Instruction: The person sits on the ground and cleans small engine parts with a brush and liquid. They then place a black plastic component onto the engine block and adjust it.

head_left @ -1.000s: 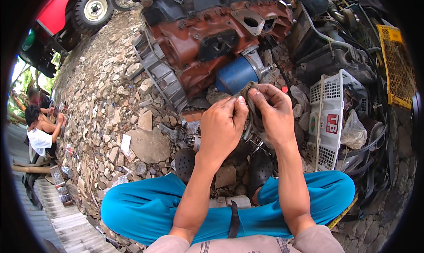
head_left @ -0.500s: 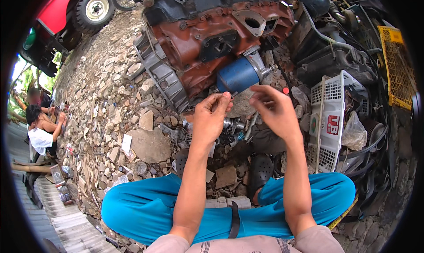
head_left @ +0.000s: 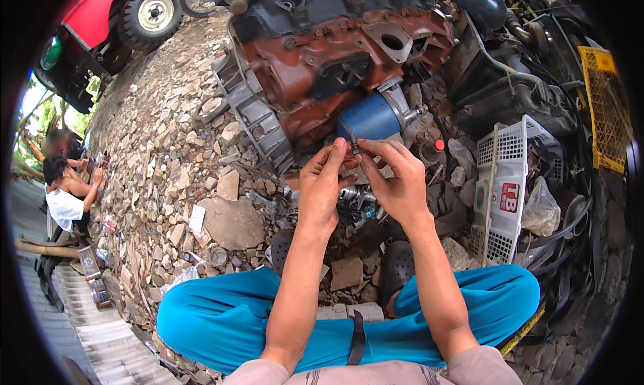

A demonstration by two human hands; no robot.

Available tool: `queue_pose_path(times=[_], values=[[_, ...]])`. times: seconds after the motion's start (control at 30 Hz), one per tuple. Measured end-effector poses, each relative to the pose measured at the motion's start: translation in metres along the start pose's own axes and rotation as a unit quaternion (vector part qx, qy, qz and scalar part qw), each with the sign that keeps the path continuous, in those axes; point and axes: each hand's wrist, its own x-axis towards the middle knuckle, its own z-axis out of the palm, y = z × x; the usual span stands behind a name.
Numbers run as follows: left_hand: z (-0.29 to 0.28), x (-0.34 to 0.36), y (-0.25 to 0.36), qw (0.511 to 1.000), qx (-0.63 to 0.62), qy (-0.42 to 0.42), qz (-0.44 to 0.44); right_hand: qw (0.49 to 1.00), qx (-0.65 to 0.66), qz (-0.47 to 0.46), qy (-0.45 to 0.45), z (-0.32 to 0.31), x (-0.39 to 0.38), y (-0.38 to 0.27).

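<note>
In front of me, my left hand point(head_left: 322, 187) pinches a small bolt-like metal piece point(head_left: 355, 147) between thumb and fingers. My right hand point(head_left: 397, 182) is closed on the same piece from the other side, thumb and forefinger at its end. Its exact kind is too small to make out. Just beyond my fingertips is a blue cylindrical oil filter point(head_left: 369, 116), fixed to the side of a large engine block point(head_left: 282, 73) with red-brown sides and a black top. Below my hands, partly hidden by them, silvery metal parts point(head_left: 355, 196) lie on the ground.
Right of my hands stands a white plastic basket point(head_left: 504, 190) holding a clear bag. A red-capped bottle point(head_left: 431, 151) stands nearer. Stones and a flat slab point(head_left: 231, 222) cover the ground to the left. Two people sit at far left, below a red vehicle point(head_left: 80, 12).
My right hand has come in leftward and now grips the small piece together with my left hand. The view has shifted slightly.
</note>
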Motion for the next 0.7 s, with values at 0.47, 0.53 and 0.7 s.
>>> queue_pose_path(times=[0.47,0.53,0.7], values=[[0.022,0.060,0.029,0.999,-0.041,0.019,0.012,0.999,-0.035,-0.016,-0.003,-0.010,0.095,0.008],[0.033,0.072,0.047,0.994,-0.039,0.101,-0.018,0.996,-0.061,0.059,-0.016,-0.022,0.130,0.017],[0.044,0.109,0.049,0.993,0.008,0.058,-0.107,0.986,-0.081,0.144,-0.038,-0.039,0.161,0.032]])
